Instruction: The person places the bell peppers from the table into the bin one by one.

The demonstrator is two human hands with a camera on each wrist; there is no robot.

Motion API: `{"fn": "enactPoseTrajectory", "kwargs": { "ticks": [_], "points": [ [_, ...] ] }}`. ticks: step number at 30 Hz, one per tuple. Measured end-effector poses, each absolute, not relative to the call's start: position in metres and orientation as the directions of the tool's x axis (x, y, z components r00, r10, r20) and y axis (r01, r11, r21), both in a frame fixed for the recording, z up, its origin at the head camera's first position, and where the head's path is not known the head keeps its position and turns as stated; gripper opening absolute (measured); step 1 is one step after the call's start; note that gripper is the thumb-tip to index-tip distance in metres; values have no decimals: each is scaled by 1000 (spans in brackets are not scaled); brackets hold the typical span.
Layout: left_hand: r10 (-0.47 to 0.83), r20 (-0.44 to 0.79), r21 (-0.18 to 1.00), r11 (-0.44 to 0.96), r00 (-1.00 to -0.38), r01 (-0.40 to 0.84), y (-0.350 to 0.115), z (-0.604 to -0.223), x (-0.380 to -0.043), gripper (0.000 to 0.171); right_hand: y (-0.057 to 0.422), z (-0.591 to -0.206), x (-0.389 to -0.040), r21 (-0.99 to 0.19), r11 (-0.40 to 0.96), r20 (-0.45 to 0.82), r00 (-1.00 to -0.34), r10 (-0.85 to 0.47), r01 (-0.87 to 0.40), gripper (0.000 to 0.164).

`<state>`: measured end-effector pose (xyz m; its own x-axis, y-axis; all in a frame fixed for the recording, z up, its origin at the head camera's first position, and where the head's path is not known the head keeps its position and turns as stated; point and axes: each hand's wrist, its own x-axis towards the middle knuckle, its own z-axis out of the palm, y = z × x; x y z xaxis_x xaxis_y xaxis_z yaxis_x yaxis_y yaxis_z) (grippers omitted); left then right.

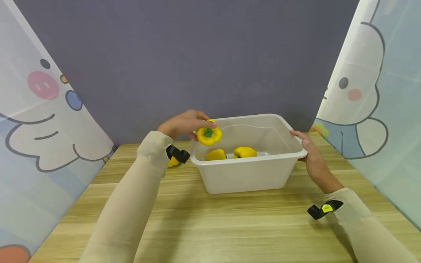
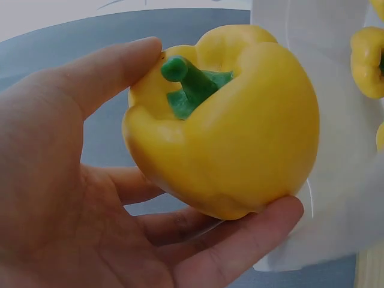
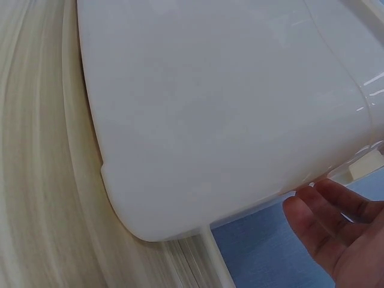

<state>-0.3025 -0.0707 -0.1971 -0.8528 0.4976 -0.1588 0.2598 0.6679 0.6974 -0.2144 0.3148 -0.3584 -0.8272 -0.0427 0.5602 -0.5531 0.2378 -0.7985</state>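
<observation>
My left hand (image 1: 187, 123) holds a yellow bell pepper (image 1: 213, 138) with a green stem over the left rim of a white plastic bin (image 1: 245, 175). In the left wrist view, thumb and fingers span the pepper (image 2: 258, 126) from opposite sides. Two more yellow bell peppers lie inside the bin, one pepper (image 1: 215, 155) on the left and another pepper (image 1: 246, 152) near the middle. My right hand (image 1: 314, 160) grips the bin's right rim; in the right wrist view its fingertips (image 3: 306, 201) meet the bin's outside beneath the rim.
Another yellow pepper (image 1: 173, 162) lies on the wooden table (image 1: 210, 226) left of the bin, partly hidden by my left wrist. A grey panel (image 1: 197, 58) stands behind, with cartoon-printed sheets (image 1: 39, 120) at both sides.
</observation>
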Motion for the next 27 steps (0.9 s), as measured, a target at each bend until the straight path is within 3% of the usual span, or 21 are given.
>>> {"fn": "enactPoseTrajectory", "kwargs": {
  "ticks": [27],
  "points": [
    [493,-181,561,763,-851,322,-26,-192,-306,71,317,-360,-216,-786,281,563,-825,-45,-551,51]
  ]
}}
